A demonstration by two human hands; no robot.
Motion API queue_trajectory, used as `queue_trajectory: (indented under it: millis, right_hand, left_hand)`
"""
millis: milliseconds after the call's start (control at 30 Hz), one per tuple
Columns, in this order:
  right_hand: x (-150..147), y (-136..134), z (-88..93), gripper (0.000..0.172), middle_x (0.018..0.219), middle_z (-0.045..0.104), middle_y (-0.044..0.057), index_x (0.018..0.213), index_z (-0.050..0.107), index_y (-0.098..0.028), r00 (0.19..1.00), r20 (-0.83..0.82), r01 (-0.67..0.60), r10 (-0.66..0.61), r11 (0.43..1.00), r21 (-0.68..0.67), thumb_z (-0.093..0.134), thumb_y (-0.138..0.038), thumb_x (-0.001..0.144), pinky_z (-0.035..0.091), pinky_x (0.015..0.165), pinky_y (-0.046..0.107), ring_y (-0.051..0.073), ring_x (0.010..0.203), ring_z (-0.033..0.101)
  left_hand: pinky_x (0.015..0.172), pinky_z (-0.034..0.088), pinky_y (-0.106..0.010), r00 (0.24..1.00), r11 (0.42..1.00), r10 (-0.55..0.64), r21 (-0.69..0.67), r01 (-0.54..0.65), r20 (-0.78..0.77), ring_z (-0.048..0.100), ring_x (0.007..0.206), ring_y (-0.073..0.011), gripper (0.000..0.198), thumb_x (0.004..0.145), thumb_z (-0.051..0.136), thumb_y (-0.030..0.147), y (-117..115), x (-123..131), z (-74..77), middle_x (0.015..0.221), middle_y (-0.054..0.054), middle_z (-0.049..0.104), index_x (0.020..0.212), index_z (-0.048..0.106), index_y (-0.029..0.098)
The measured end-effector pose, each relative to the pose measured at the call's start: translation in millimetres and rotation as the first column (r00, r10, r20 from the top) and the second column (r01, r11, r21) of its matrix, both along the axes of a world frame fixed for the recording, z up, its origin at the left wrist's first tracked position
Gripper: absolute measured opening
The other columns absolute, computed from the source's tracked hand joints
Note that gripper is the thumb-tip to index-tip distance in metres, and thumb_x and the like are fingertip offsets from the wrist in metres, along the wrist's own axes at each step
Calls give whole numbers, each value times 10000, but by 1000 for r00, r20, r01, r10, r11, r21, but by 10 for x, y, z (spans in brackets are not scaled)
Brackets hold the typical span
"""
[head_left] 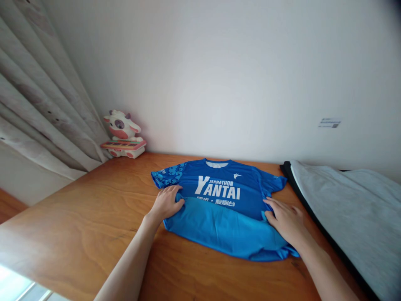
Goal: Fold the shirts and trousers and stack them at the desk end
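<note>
A blue short-sleeved T-shirt (219, 228) with white "Marathon Yantai" lettering lies front up on the wooden table, its neckline toward the wall. Its lower part is folded up over the front, showing a lighter blue band below the lettering. My left hand (167, 202) grips the left end of the folded edge between thumb and fingers. At the right end, my right hand (286, 219) pinches the same edge, thumb and fingertips on the cloth. A small bunched bit of fabric sticks out under my right wrist.
Grey and black folded clothes (347, 209) lie at the right of the wooden table (94, 221). A cow-shaped toy keyboard (123, 138) stands in the back left corner beside the curtain (40, 92). Behind the table rises a white wall with a small printed label (329, 123).
</note>
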State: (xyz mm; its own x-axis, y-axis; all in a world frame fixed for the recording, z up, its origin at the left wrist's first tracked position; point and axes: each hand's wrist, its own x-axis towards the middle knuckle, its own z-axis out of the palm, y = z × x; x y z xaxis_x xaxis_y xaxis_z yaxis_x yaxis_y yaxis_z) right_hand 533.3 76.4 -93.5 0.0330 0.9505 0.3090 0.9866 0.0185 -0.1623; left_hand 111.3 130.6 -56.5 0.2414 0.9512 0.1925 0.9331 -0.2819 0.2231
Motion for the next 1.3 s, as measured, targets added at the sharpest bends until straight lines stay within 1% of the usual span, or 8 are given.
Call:
queue_trajectory:
  millis: [100,300,433,633,800,967,1033,1300]
  right_hand:
    - [-31,-36,144,306,1074,785,97,879,742,-262,997,68,16,-19,999,44,465,-391,903,446,958,530,333,1048,701]
    - [-67,-27,64,448,1340,683,144,1172,701,-220,998,23,-54,52,993,103,437,-500,942,476,988,508,342,1202,648]
    - [-23,-33,45,329,1113,764,136,984,718,-244,995,69,63,-67,996,56,431,-398,938,497,898,497,342,1050,704]
    - [-10,-6,-14,440,1355,674,146,1241,659,-200,998,67,3,-6,999,48,424,-356,903,434,1035,573,352,1234,627]
    - [36,-5,-105,473,1356,664,180,1255,649,-156,978,111,175,-177,984,23,400,-229,859,416,1027,635,370,1239,615]
    - [-57,-20,-25,496,1446,613,147,1305,638,-164,992,116,36,-52,989,141,384,-231,883,383,1094,580,327,1303,579]
    - [-116,-33,24,484,1415,641,143,1309,644,-162,989,146,2,-17,994,107,363,-308,944,367,1111,558,321,1291,591]
    - [-41,-108,189,533,1084,748,165,1140,745,-176,939,197,289,-282,957,-5,344,-501,1006,488,869,489,354,1002,684]
  left_hand:
    - [1031,441,-514,989,992,123,9,-123,-76,663,1113,-357,353,909,498,311,-66,80,90,1183,-145,725,1170,697,181]
    - [1056,413,-530,974,985,172,8,-172,-147,585,1260,-370,444,950,458,291,-156,154,146,1394,-159,633,1359,598,192]
    - [992,446,-557,937,956,290,10,-294,-193,645,1144,-387,446,985,375,283,-157,150,150,1255,-193,692,1343,601,141]
    - [1145,352,-562,986,995,101,13,-100,-131,490,1389,-378,529,976,465,380,-120,191,14,1523,-176,531,1449,553,162]
    - [1191,248,-656,990,994,69,-70,-78,-124,358,1496,-376,554,979,419,300,-98,153,-55,1622,-137,405,1519,488,202]
    - [1184,344,-502,992,999,27,25,-24,-126,472,1421,-326,516,972,425,247,-97,194,-37,1547,-143,514,1468,550,180]
    - [1169,367,-487,989,999,39,37,-35,-141,493,1402,-320,504,989,419,263,-105,216,-42,1528,-150,533,1468,549,176]
    - [1182,344,-528,960,984,157,-45,-171,-232,447,1442,-313,507,996,381,254,-92,134,-25,1582,-122,475,1478,524,186]
